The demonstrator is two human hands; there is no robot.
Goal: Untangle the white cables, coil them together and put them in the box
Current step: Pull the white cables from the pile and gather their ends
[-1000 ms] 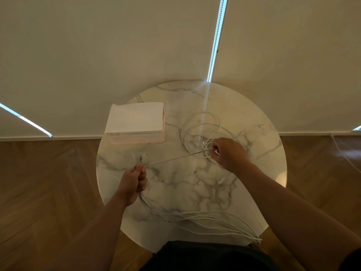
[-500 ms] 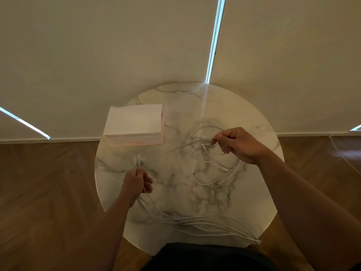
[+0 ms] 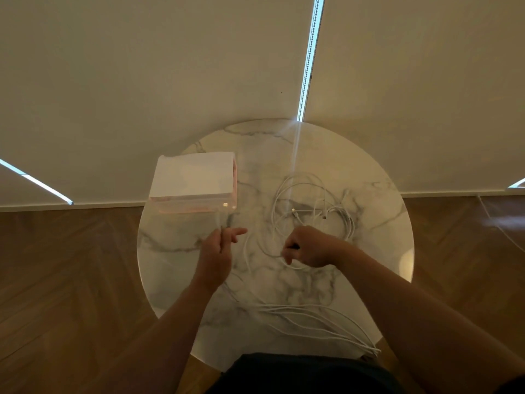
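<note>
Untangling is the step in hand, I'd say: nothing coiled, nothing boxed. The cables (image 3: 312,318) sprawl over the table. A long bundle of strands runs along the near edge and climbs to the left hand (image 3: 217,251), and a loose knot of loops lies far right, well apart from the box (image 3: 193,177). The left hand is up off the marble, pinching a few blurred plug ends (image 3: 220,221) between thumb and fingers, forefinger sticking out. The right hand (image 3: 312,247) is near it but apart, knuckles up, fingers curled round one loop trailing out of the knot.

Next move, as I read it: draw that strand clear without cinching the loops, then carry its end over to join those in the left hand. It wants slack, not a hard tug.

Round about, a pale wall (image 3: 142,66) fills the top, split by a bright light strip (image 3: 309,58). There's herringbone wood floor (image 3: 56,280) either side and the round marble table (image 3: 377,251) in the middle. On its far left sits the box, white on top with pinkish sides. Open or closed, I can't tell.
</note>
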